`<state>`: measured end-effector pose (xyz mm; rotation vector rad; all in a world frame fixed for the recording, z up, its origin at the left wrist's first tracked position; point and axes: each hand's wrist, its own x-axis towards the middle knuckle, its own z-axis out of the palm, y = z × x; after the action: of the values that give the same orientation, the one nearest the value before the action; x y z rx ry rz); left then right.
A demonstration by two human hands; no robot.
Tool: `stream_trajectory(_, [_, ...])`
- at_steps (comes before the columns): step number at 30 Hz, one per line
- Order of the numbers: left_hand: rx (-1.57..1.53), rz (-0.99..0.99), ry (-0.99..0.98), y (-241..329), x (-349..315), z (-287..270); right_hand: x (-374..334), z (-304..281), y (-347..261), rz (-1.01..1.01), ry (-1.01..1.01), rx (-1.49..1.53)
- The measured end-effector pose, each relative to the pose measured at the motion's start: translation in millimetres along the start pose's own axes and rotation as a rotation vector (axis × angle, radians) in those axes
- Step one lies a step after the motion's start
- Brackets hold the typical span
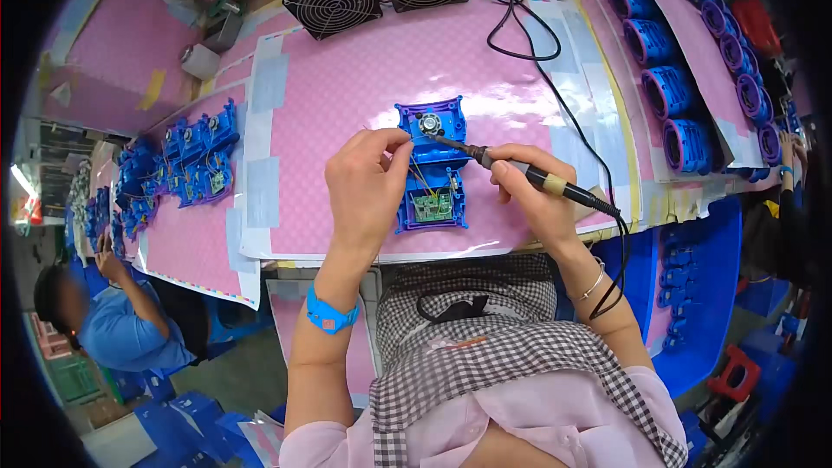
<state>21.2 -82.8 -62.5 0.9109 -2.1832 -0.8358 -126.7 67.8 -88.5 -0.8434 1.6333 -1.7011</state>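
Note:
A blue plastic housing lies opened in two halves on the pink work surface. Its far half [452,149] carries a small round speaker [431,124] with a metal centre; the near half holds a green circuit board [433,206]. Thin wires [422,175] run up from the board between the halves. At the left rim of the far half, my left hand [368,178] pinches a thin wire with thumb and forefinger; its end is hidden. My right hand [539,199] grips a soldering iron [555,184] like a pen, with its tip at the speaker's lower edge.
Two black fans [334,2] stand at the back. The iron's black cord [598,152] loops along the right. Blue housings with wires [204,152] fill the left side; round blue housings [667,94] line a right rack. A blue bin [706,295] is below right. Another person [130,321] works far left.

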Motion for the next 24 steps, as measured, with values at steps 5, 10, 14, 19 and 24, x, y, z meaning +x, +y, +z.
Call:
stream_trajectory(5, [0.025, 0.018, 0.006, -2.5, 3.8, 9.6, 1.5, 0.8, 1.4, 0.013, 0.003, 0.013])
stream_trajectory(10, [0.002, 0.020, 0.004, -1.5, 5.0, 10.9, -0.1, -1.9, 3.4, -0.002, 0.018, 0.026])
stream_trajectory(14, [0.012, 0.003, -0.013, 1.3, 4.2, 8.5, -0.3, -2.0, 2.5, -0.016, -0.010, -0.021])
stream_trajectory(19, [0.005, 0.015, -0.002, -2.1, 4.0, 13.5, -3.2, -0.1, 2.7, -0.042, 0.041, -0.047])
stream_trajectory(24, [0.036, 0.076, -0.003, -4.9, 5.5, 18.4, -3.8, 2.8, 6.8, -0.183, 0.037, -0.137])
